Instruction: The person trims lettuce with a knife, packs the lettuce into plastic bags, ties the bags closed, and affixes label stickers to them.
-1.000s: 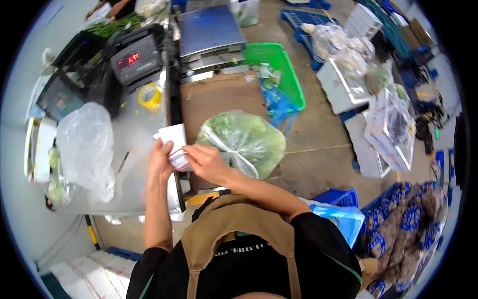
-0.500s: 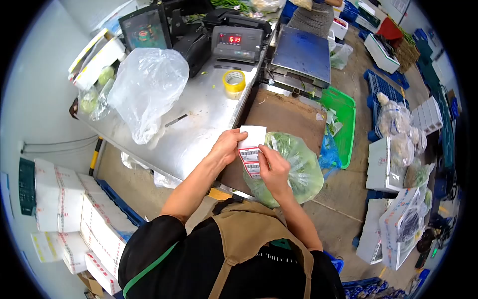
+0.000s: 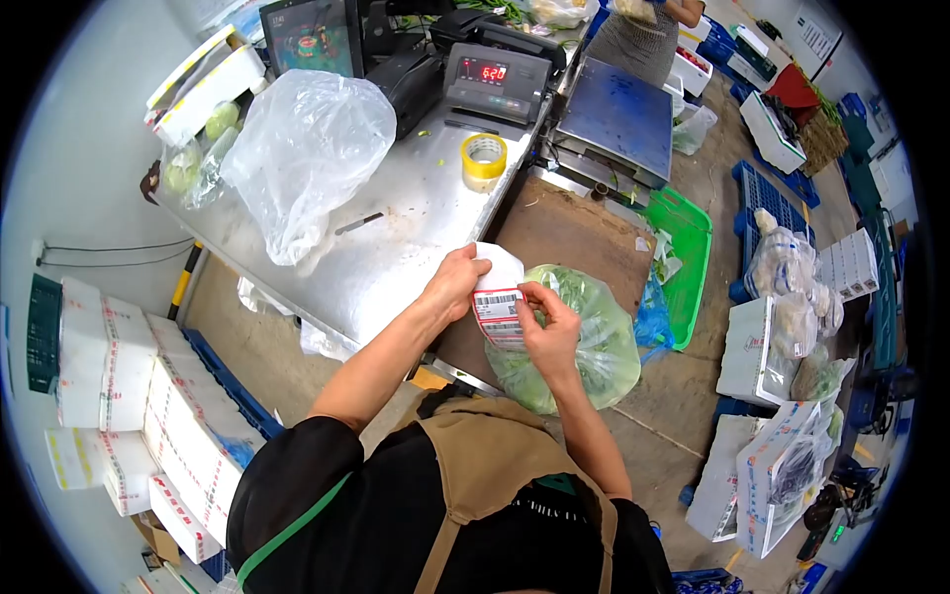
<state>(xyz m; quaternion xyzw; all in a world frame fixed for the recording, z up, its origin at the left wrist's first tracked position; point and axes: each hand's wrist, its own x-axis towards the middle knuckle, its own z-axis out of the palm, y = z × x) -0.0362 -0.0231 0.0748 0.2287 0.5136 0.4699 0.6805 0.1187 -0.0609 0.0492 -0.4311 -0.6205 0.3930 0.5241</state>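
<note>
My left hand [image 3: 457, 282] is closed on the left edge of a strip of barcode labels [image 3: 498, 309], white at the top with red-bordered printing below. At the strip's right edge, the fingers of my right hand [image 3: 550, 327] pinch the printed part. Under both hands lies a clear plastic bag of green leafy vegetables [image 3: 604, 342], rounded and full. It rests at the near end of a brown board [image 3: 579, 223], and my right wrist covers part of it.
On the metal table [image 3: 401, 262] are a plastic bag [image 3: 312, 139], a yellow tape roll [image 3: 483, 163], a knife [image 3: 359, 224] and a scale display [image 3: 495, 84]. Beyond the board stand a scale platform [image 3: 616, 119] and a green crate [image 3: 696, 247]. Another person [image 3: 638, 45] stands at the back.
My right fingers have moved up along the label strip's right edge, and the strip bends more. The display's last digits have changed. The whole view has shifted slightly.
</note>
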